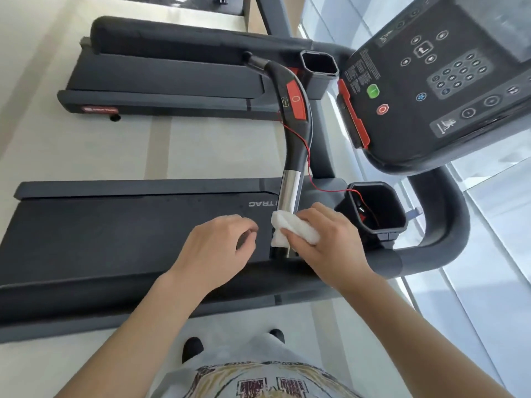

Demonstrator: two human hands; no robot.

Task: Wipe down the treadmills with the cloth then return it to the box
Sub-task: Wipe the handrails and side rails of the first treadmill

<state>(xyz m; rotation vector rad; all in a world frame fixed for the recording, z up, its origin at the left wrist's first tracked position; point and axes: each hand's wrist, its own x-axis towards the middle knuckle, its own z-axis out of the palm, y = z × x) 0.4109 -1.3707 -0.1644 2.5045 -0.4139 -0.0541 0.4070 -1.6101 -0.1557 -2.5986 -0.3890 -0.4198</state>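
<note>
On the near treadmill's handrail (290, 193), I'm mid-wipe.
My right hand (330, 242) grips the cloth (290, 229) around the rail; my left hand (218, 245) hovers loose, empty. Next: slide upward.

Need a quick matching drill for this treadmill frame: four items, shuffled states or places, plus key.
Items:
1. white cloth
2. left hand
3. thin red safety cord
4. round green button

Matches:
A. on the black console panel
B. wrapped round the silver handlebar section, gripped by the right hand
C. holds nothing, fingers loosely curled above the belt
D. trails into the near black cup holder

Pairs: 1-B, 2-C, 3-D, 4-A
</note>
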